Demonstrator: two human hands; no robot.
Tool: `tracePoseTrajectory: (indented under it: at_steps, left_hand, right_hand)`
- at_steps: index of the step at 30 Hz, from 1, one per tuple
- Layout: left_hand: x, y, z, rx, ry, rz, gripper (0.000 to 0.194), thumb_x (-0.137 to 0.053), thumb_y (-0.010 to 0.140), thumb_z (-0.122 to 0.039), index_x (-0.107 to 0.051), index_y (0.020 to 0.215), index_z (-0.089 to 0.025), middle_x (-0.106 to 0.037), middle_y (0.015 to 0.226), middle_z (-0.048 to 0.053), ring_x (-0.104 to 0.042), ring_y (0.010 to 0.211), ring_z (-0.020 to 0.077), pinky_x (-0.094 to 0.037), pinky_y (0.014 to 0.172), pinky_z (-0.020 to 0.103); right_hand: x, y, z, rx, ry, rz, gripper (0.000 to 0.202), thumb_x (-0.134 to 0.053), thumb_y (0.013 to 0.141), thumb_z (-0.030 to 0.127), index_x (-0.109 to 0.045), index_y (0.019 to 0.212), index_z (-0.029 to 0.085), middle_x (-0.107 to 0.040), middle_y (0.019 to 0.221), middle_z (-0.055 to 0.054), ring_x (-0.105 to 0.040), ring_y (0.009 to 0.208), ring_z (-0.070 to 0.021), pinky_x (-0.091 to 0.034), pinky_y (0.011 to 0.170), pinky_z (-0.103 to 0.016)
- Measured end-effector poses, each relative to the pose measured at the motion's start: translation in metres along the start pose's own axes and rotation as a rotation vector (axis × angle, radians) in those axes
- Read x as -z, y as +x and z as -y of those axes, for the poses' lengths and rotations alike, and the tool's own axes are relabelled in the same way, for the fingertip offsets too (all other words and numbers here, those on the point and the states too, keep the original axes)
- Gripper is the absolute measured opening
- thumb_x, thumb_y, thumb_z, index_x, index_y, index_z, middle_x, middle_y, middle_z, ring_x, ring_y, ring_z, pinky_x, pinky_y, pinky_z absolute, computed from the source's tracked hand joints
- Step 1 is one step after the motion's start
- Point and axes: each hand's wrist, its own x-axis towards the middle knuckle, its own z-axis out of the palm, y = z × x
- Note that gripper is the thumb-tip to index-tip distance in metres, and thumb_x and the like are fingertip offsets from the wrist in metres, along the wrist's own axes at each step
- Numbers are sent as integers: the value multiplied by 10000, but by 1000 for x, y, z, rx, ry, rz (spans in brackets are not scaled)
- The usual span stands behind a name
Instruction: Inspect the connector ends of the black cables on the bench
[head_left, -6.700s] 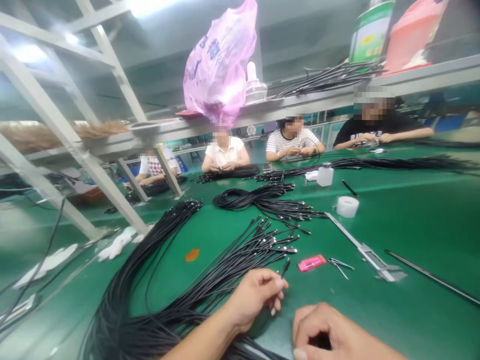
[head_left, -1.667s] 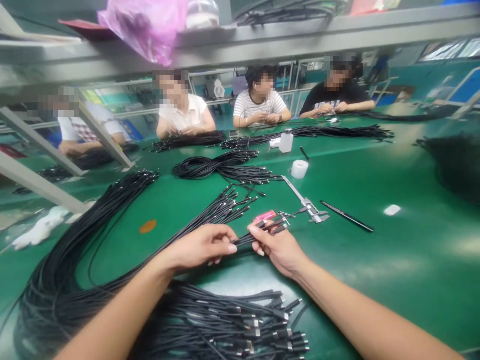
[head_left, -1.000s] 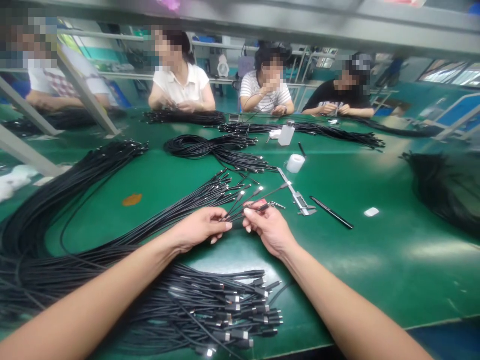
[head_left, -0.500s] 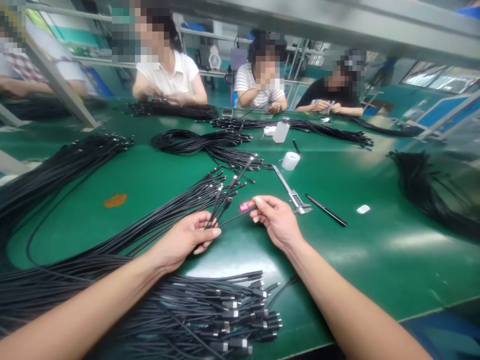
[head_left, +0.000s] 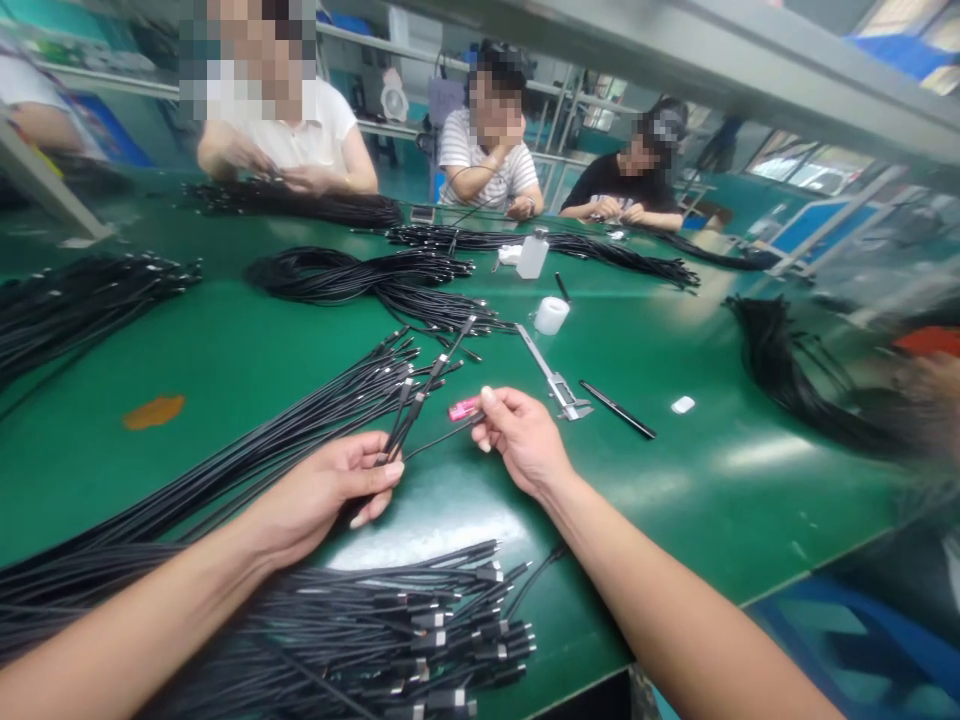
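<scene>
Just below the middle of the frame, the left hand (head_left: 322, 490) pinches a small bunch of black cables (head_left: 416, 400) between thumb and fingertips, so that their plug ends fan up and to the right, away from the palm. The right hand (head_left: 521, 440), a little right of centre, is closed thumb to forefinger on a single cable (head_left: 439, 440), whose long axis runs down and to the left from that pinch toward the left hand's grip. The two grips lie near each other but apart, with the single cable bridging them, and the fanned plugs stand just above and left of the right fingertips. A small pink object (head_left: 463, 409) lies on the green table (head_left: 675, 480) just beside the right thumb. A caliper (head_left: 551, 370) and a roll of tape (head_left: 551, 315) sit further up and right. A thick heap of cables (head_left: 420, 630) lies at the lower middle.
</scene>
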Motion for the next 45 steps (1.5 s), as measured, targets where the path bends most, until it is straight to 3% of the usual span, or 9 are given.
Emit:
tracePoseTrajectory:
  at_steps: [5, 12, 17, 24, 27, 30, 36, 40, 45]
  left_hand:
    - [3, 0, 0, 44, 9, 15, 281, -718, 808, -370, -519, 777, -173, -485, 537, -56, -368, 468, 70, -254, 452, 193]
    - [0, 1, -1, 27, 35, -15, 317, -771, 757, -366, -518, 775, -175, -497, 514, -61, -343, 441, 61, -230, 423, 182]
    - [-2, 0, -3, 44, 18, -27, 325, -786, 732, -351, -511, 757, -180, -521, 527, -52, -392, 443, 68, -245, 397, 172]
    - [-5, -2, -1, 7, 16, -19, 349, -769, 759, -398, -509, 779, -167, -532, 604, -42, -439, 459, 67, -281, 384, 167]
    - [-5, -2, -2, -8, 13, -29, 348, -765, 770, -389, -499, 784, -165, -554, 633, -35, -451, 459, 62, -281, 382, 164]
    - [-3, -1, -1, -21, 9, -37, 328, -753, 792, -370, -502, 790, -159, -577, 674, -28, -466, 469, 54, -292, 393, 158]
    - [1, 0, 1, -34, -6, -24, 313, -750, 804, -355, -511, 798, -154, -585, 684, -25, -474, 469, 50, -306, 392, 151]
    - [1, -1, 2, -40, -22, -21, 328, -757, 797, -380, -521, 811, -153, -590, 689, -20, -476, 458, 53, -299, 375, 148]
    - [0, -1, 5, -46, -42, -3, 339, -764, 789, -390, -526, 823, -152, -584, 676, -18, -479, 452, 55, -301, 366, 148]
  right_hand:
    - [-3, -3, 5, 9, 64, 120, 371, -822, 720, 433, -705, 950, 167, -739, 898, -58, -685, 734, -147, -559, 676, -273]
    - [-2, 0, 0, 14, -34, -12, 343, -806, 727, 459, -666, 736, 146, -691, 666, -27, -582, 511, -92, -440, 453, -191]
    - [-2, 1, -1, 14, -53, -37, 367, -793, 731, 483, -660, 689, 144, -678, 639, -32, -556, 480, -86, -399, 416, -188]
    - [-2, 1, -3, 12, -42, -40, 384, -715, 806, 500, -683, 753, 121, -650, 653, -27, -548, 479, -72, -389, 402, -171]
    - [-1, 1, -3, 68, 7, -115, 305, -780, 745, 392, -669, 885, 145, -624, 681, 16, -540, 483, -65, -376, 389, -163]
    - [-1, 1, -1, 123, 42, -183, 377, -828, 652, 267, -629, 957, 170, -616, 705, 43, -544, 491, -66, -376, 387, -161]
    - [0, 2, 0, 104, 1, -188, 334, -751, 754, 385, -595, 949, 164, -664, 681, 11, -459, 388, -51, -244, 310, -158]
    - [-3, 0, -1, 110, 68, -168, 401, -798, 701, 294, -574, 1017, 189, -661, 789, 20, -525, 450, -66, -349, 350, -170]
    - [-8, -6, -3, -6, 89, 35, 453, -831, 713, 322, -614, 1086, 183, -698, 923, -38, -667, 722, -143, -526, 599, -244]
